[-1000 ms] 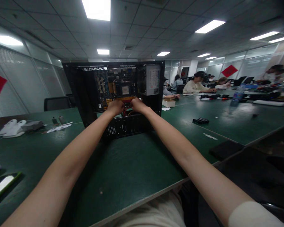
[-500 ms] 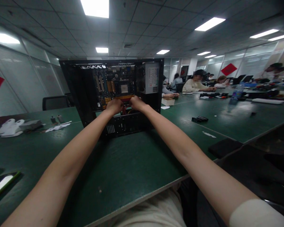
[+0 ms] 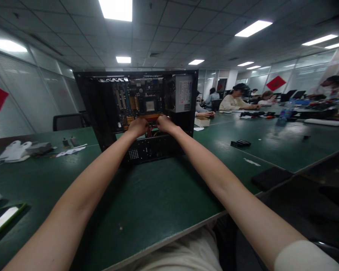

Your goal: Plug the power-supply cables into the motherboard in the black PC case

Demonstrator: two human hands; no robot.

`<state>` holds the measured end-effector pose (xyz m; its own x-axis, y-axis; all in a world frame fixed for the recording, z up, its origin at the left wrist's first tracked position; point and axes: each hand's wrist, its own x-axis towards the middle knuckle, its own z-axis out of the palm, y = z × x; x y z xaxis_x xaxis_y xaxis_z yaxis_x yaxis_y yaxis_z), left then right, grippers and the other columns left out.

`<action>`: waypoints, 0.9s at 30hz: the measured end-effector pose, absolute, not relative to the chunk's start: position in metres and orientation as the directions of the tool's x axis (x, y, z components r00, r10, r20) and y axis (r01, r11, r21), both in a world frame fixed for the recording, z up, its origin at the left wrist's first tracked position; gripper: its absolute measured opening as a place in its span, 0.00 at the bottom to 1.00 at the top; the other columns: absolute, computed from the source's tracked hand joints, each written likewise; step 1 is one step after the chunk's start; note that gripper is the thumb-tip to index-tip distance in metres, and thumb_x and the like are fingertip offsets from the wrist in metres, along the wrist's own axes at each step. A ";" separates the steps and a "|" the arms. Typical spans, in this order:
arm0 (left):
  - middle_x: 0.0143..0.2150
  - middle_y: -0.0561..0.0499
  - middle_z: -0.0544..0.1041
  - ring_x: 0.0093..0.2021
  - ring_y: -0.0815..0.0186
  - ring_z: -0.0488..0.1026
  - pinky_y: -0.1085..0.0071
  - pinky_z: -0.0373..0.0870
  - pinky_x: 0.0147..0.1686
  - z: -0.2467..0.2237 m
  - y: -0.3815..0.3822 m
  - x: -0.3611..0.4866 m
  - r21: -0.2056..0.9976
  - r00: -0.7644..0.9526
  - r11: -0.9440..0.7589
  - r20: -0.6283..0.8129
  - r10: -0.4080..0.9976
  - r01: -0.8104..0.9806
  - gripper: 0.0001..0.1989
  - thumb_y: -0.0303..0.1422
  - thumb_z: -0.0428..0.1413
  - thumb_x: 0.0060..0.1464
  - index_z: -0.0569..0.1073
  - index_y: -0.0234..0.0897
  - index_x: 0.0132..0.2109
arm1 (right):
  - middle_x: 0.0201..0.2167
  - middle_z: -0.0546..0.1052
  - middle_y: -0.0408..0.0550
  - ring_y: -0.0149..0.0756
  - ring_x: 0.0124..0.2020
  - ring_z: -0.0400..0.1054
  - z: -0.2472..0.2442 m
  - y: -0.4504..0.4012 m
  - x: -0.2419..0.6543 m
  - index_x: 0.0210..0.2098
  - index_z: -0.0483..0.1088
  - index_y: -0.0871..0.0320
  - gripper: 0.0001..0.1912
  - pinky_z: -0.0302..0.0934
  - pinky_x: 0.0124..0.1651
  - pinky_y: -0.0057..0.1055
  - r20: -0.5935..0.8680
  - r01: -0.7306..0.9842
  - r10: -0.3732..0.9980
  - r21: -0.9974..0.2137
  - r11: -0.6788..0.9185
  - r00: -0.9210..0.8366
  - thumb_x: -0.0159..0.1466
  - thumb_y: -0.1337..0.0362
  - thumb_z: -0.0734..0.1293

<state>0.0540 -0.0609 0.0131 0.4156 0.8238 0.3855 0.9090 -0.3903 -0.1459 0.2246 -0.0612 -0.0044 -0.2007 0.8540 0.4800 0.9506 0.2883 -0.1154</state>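
An open black computer case (image 3: 94, 109) stands on the green table (image 3: 158, 195), with its motherboard (image 3: 141, 98) and a grey power supply (image 3: 183, 94) showing inside. My left hand (image 3: 139, 127) and my right hand (image 3: 165, 124) reach into the case below the processor area, one at each end of a reddish strip (image 3: 151, 117) at the board's lower edge. The fingers of both hands are curled closed. What they pinch is too small and partly hidden. Red and dark cables (image 3: 151, 131) hang just beneath, between the hands.
White plastic bags (image 3: 15, 151), a grey block (image 3: 39, 148) and papers lie at left, near a phone (image 3: 5, 218). On the right are a small box (image 3: 202, 121), black parts (image 3: 240, 143) and a bottle (image 3: 286, 111). Several people sit farther back.
The whole view has shifted slightly, so the scene sits a little farther right. Both hands keep the same place at the reddish strip, with no clear movement against the case.
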 end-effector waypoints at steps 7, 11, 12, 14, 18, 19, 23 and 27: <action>0.54 0.40 0.84 0.56 0.46 0.80 0.58 0.77 0.53 0.011 -0.058 0.052 -0.147 0.423 -0.398 0.388 0.819 0.905 0.20 0.33 0.50 0.65 0.85 0.41 0.54 | 0.51 0.83 0.66 0.49 0.53 0.78 -0.003 -0.059 0.225 0.51 0.82 0.66 0.16 0.69 0.54 0.31 0.469 0.958 0.867 -0.129 0.256 -0.168 0.70 0.72 0.65; 0.54 0.40 0.84 0.55 0.47 0.80 0.58 0.77 0.53 0.012 -0.057 0.052 -0.153 0.423 -0.395 0.392 0.817 0.906 0.20 0.34 0.50 0.66 0.85 0.42 0.55 | 0.50 0.83 0.65 0.49 0.52 0.78 -0.004 -0.057 0.225 0.50 0.82 0.66 0.16 0.69 0.54 0.32 0.471 0.956 0.863 -0.119 0.268 -0.183 0.70 0.73 0.64; 0.54 0.40 0.84 0.55 0.47 0.80 0.58 0.77 0.53 0.012 -0.057 0.052 -0.156 0.422 -0.392 0.391 0.818 0.906 0.20 0.34 0.51 0.66 0.85 0.42 0.55 | 0.49 0.83 0.66 0.49 0.52 0.78 -0.005 -0.056 0.226 0.50 0.82 0.66 0.16 0.69 0.53 0.32 0.472 0.954 0.860 -0.113 0.276 -0.193 0.70 0.73 0.64; 0.54 0.40 0.84 0.55 0.47 0.80 0.58 0.77 0.53 0.012 -0.057 0.053 -0.164 0.419 -0.386 0.388 0.821 0.908 0.20 0.34 0.51 0.65 0.85 0.42 0.54 | 0.49 0.83 0.66 0.49 0.51 0.79 -0.005 -0.055 0.226 0.49 0.82 0.67 0.17 0.69 0.52 0.32 0.474 0.951 0.855 -0.102 0.293 -0.212 0.69 0.74 0.63; 0.53 0.40 0.84 0.55 0.48 0.80 0.58 0.76 0.54 0.012 -0.057 0.053 -0.169 0.413 -0.376 0.389 0.824 0.911 0.19 0.34 0.52 0.65 0.85 0.43 0.55 | 0.48 0.83 0.67 0.48 0.51 0.79 -0.007 -0.054 0.227 0.49 0.83 0.68 0.17 0.69 0.52 0.31 0.474 0.948 0.849 -0.084 0.308 -0.234 0.69 0.74 0.63; 0.53 0.40 0.84 0.55 0.48 0.80 0.58 0.76 0.54 0.012 -0.057 0.053 -0.166 0.411 -0.376 0.387 0.825 0.912 0.20 0.34 0.51 0.65 0.84 0.43 0.55 | 0.48 0.83 0.67 0.48 0.52 0.79 -0.007 -0.054 0.227 0.49 0.83 0.68 0.17 0.68 0.52 0.31 0.474 0.948 0.849 -0.082 0.309 -0.235 0.69 0.74 0.63; 0.55 0.41 0.83 0.57 0.48 0.79 0.58 0.76 0.54 0.013 -0.061 0.052 -0.157 0.417 -0.387 0.381 0.825 0.909 0.20 0.34 0.50 0.66 0.84 0.42 0.55 | 0.49 0.83 0.65 0.47 0.52 0.79 -0.008 -0.051 0.227 0.50 0.83 0.66 0.17 0.68 0.52 0.29 0.476 0.950 0.850 -0.081 0.301 -0.228 0.70 0.73 0.63; 0.55 0.41 0.83 0.56 0.51 0.79 0.61 0.76 0.54 0.013 -0.061 0.051 -0.161 0.422 -0.390 0.377 0.825 0.907 0.19 0.34 0.50 0.66 0.84 0.42 0.53 | 0.50 0.83 0.66 0.48 0.52 0.79 -0.009 -0.046 0.225 0.49 0.83 0.67 0.16 0.68 0.53 0.30 0.478 0.955 0.852 -0.079 0.285 -0.215 0.69 0.72 0.64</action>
<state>0.0512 -0.0611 0.0131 0.4219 0.8246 0.3769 0.9065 -0.3902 -0.1611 0.2253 -0.0458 -0.0085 -0.2149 0.8515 0.4783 0.9552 0.2854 -0.0790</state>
